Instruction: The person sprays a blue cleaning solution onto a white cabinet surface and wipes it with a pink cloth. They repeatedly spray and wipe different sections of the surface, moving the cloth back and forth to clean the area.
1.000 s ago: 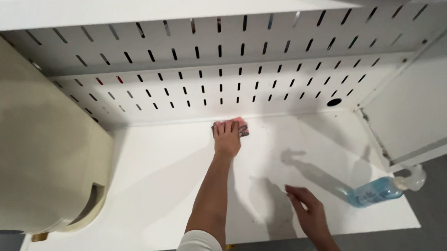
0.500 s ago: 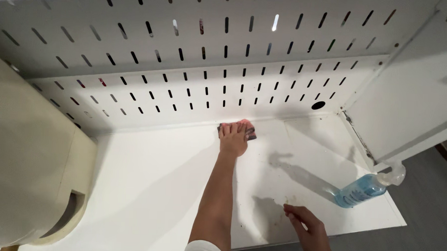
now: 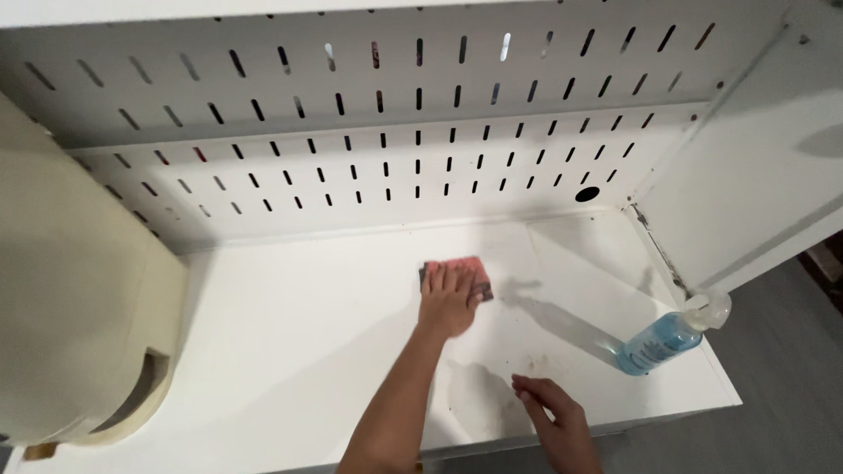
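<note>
Closest to the camera, the right hand [image 3: 554,412] is laid flat on the front edge of the white shelf [image 3: 277,353], fingers spread and holding nothing, so it looks like it's only being used as a brace. Just past it a dull, smeary patch [image 3: 477,393] can be seen on the surface, probably damp residue or grime, though the view is too soft for that to be called for sure. A bit further in, the left hand [image 3: 449,299] is pressed palm-down on a pink sponge with a dark scrub side [image 3: 467,271], fingers closed over the top of it, roughly mid-shelf and a little short of the back panel. Judging by the marks, the wiping seems only partly done: specks and faint streaks are left to the right of the sponge and toward the corner, while the left stretch looks cleaner. Off to the right, near the shelf's edge, a clear pump bottle of blue liquid [image 3: 665,337] is stood, well apart from both hands. On the left a big cream-coloured appliance [image 3: 55,299] is parked. Behind everything a white slotted back panel [image 3: 396,161] is fitted, with grey floor [image 3: 790,390] visible at the right.
</note>
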